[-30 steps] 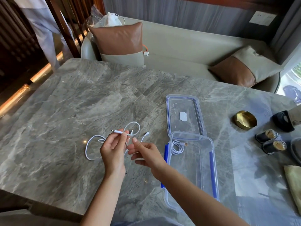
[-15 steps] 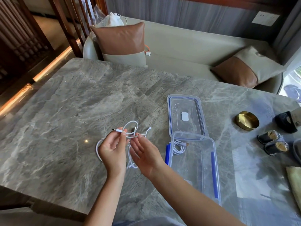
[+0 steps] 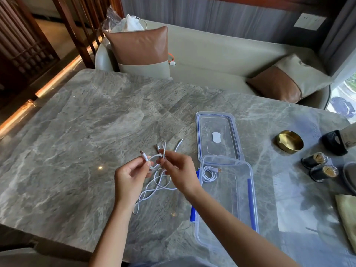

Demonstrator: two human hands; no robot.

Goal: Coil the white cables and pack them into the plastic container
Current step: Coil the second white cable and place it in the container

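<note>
A loose white cable (image 3: 154,186) hangs in loops between my hands above the marble table. My left hand (image 3: 131,177) pinches it near one plug end. My right hand (image 3: 178,171) grips the strands beside it, with other plug ends sticking up past the fingers. To the right lies the clear plastic container (image 3: 250,199) with blue clips. A coiled white cable (image 3: 209,173) sits in its far left corner. The container's lid (image 3: 217,137) lies flat just beyond it.
A brass dish (image 3: 289,141), two small dark jars (image 3: 319,165) and a black object (image 3: 334,142) stand at the right of the grey marble table (image 3: 77,151). A cloth (image 3: 346,218) lies at the right edge. A sofa with cushions (image 3: 142,49) runs behind.
The cable has been lifted off the table and gathered toward me; its loops now dangle between both hands, and my right hand has closed on it.
</note>
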